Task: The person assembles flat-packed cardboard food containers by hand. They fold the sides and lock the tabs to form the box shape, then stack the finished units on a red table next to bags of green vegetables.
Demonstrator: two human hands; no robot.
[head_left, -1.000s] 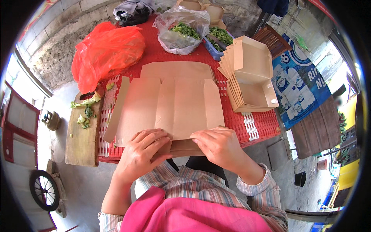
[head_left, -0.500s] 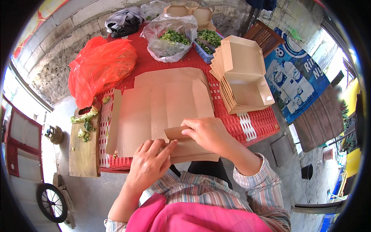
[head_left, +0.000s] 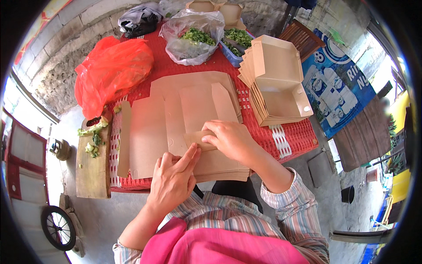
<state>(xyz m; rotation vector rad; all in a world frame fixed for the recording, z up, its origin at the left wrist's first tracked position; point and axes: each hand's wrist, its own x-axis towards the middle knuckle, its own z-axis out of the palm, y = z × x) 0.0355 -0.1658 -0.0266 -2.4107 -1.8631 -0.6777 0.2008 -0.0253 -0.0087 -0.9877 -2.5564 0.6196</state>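
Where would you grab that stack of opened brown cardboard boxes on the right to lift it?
Probably by the side walls of the nested trays, one palm each side, coming from the near edge of the table. The trays form one compact block, while the open lids lean away, fanned apart, and might flop.

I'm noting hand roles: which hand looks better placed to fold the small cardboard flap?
Probably the right hand: its thumb and fingers hold the right end of the small cardboard flap, while the left hand only has fingertips at its near edge.
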